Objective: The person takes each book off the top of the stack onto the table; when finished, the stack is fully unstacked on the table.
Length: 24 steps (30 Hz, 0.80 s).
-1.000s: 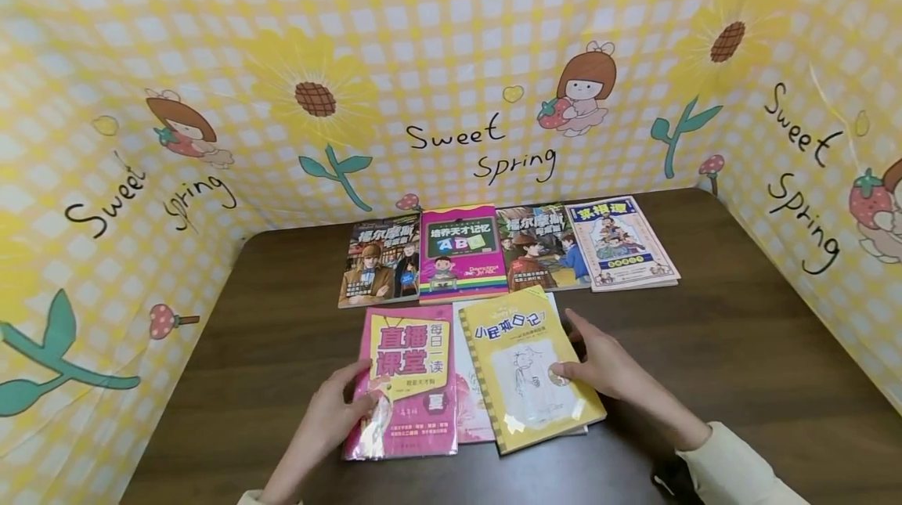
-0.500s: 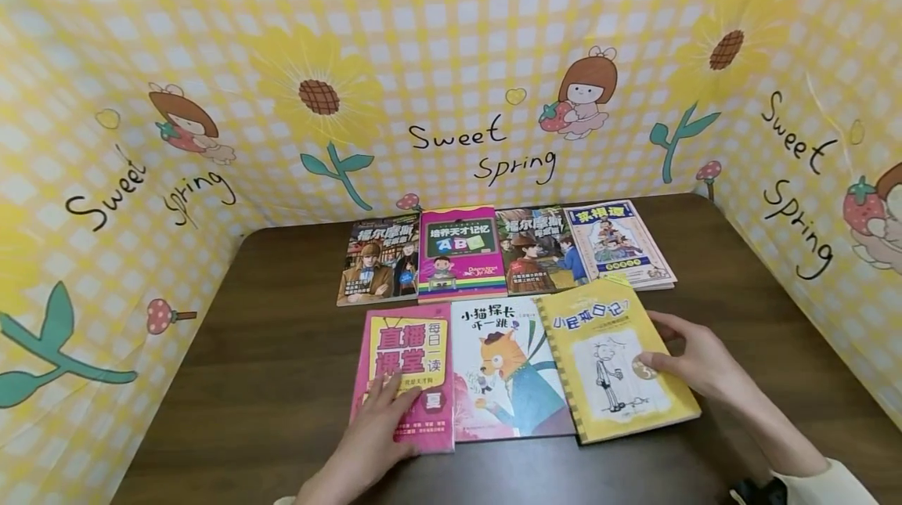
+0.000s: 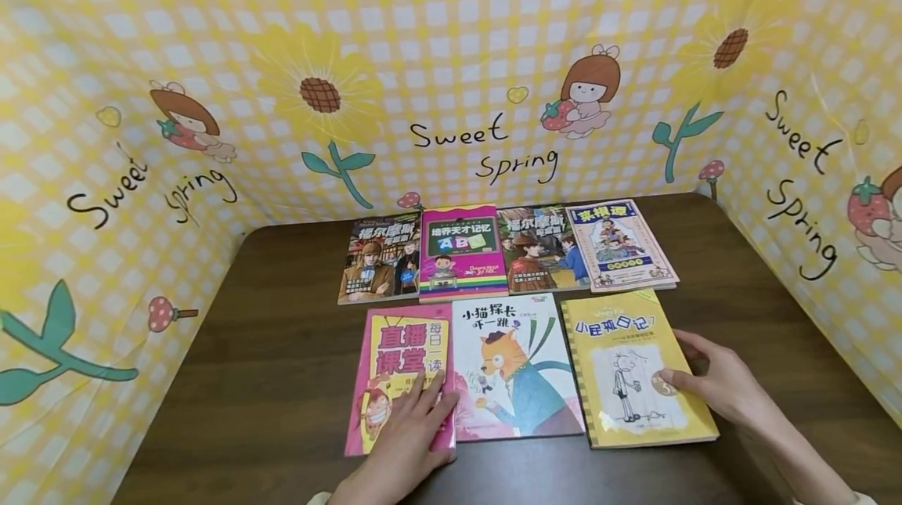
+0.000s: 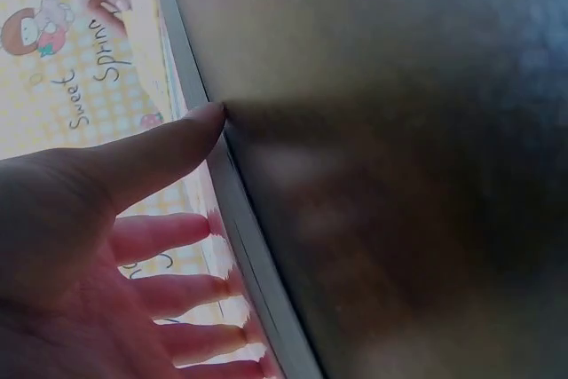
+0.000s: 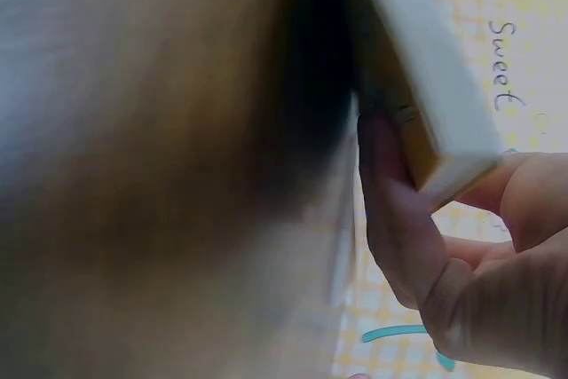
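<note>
In the head view a yellow comic diary book (image 3: 634,411) lies at the right of the front row. My right hand (image 3: 719,376) pinches its right edge, thumb on the cover. The right wrist view shows fingers (image 5: 390,210) under the raised edge of this book (image 5: 444,86). My left hand (image 3: 409,438) rests on the lower right of a pink book (image 3: 377,411) with its fingers straight. Its thumb (image 4: 200,126) is at the book's front edge in the left wrist view. Between the two lies a white picture book (image 3: 521,411) with an orange cat.
Behind stands a row of books lying flat: a detective book (image 3: 380,262), a magenta ABC book (image 3: 461,258), another detective book (image 3: 539,254) and a pale comic book (image 3: 620,247). A yellow checked cloth (image 3: 458,35) walls in the brown table (image 3: 261,372).
My right hand has carried the yellow book rightward off the white cat book, now uncovered. My left hand has shifted from the pink book's left edge to its lower right.
</note>
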### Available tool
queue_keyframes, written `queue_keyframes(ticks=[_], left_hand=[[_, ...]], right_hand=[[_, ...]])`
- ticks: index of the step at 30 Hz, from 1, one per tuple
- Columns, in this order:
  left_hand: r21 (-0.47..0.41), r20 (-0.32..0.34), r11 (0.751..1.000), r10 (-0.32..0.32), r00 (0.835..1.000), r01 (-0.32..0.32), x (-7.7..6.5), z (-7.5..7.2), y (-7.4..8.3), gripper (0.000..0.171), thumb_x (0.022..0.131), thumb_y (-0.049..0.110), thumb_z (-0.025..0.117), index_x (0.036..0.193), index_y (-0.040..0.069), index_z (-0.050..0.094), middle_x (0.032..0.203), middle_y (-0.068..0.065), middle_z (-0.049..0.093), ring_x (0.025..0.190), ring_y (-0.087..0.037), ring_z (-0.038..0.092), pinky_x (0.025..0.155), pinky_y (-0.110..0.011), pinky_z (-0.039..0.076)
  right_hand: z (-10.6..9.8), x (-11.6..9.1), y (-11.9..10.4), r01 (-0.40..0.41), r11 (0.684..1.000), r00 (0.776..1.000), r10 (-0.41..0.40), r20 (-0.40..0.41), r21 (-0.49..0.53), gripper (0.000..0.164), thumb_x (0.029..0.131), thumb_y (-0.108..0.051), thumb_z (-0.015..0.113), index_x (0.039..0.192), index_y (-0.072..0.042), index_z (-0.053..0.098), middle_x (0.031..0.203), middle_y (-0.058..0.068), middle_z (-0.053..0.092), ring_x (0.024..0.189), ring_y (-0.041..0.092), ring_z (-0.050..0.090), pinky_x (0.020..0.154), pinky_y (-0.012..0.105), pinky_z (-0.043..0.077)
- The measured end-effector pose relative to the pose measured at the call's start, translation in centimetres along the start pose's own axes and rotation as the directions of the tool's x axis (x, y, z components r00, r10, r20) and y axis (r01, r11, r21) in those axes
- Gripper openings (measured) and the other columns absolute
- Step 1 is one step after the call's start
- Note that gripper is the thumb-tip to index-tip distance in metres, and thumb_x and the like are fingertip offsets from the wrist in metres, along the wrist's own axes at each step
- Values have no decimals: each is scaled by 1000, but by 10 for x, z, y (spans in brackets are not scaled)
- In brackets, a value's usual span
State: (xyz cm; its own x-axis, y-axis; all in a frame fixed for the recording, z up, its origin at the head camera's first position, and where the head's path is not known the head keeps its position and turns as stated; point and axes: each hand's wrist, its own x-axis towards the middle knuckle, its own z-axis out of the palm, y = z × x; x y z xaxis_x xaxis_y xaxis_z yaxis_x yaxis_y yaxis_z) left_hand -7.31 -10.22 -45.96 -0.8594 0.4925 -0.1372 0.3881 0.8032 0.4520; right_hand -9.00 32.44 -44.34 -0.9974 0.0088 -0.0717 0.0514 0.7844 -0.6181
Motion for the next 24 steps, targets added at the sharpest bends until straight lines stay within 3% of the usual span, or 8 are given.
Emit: queue_keyframes(ticks=[9, 17, 24], left_hand=[[32, -38, 999, 17, 999, -16, 3, 4, 1, 65, 80, 33, 79, 136, 10, 55, 152, -18, 33, 138, -48, 25, 98, -70, 30], [10, -34, 1000, 7, 999, -7, 4, 4, 1, 64, 81, 33, 78, 136, 11, 55, 153, -17, 32, 139, -48, 23, 99, -71, 29], [11, -37, 1000, -1, 999, 2, 6, 4, -1, 63, 81, 33, 77, 136, 10, 56, 153, -17, 33, 139, -48, 24, 101, -70, 28]], right_hand=[[12, 13, 10, -20, 999, 999, 20, 26, 37, 74, 83, -28, 76, 133, 16, 44, 101, 22, 66, 84, 22, 59, 65, 29, 45], [12, 25, 4, -54, 995, 996, 48, 70, 81, 71, 85, -21, 74, 135, 17, 39, 101, 25, 63, 66, 17, 59, 53, 27, 47], [12, 30, -2, -16, 1000, 996, 17, 90, -7, 71, 87, -21, 71, 135, 19, 38, 104, 25, 64, 75, 20, 59, 60, 31, 48]])
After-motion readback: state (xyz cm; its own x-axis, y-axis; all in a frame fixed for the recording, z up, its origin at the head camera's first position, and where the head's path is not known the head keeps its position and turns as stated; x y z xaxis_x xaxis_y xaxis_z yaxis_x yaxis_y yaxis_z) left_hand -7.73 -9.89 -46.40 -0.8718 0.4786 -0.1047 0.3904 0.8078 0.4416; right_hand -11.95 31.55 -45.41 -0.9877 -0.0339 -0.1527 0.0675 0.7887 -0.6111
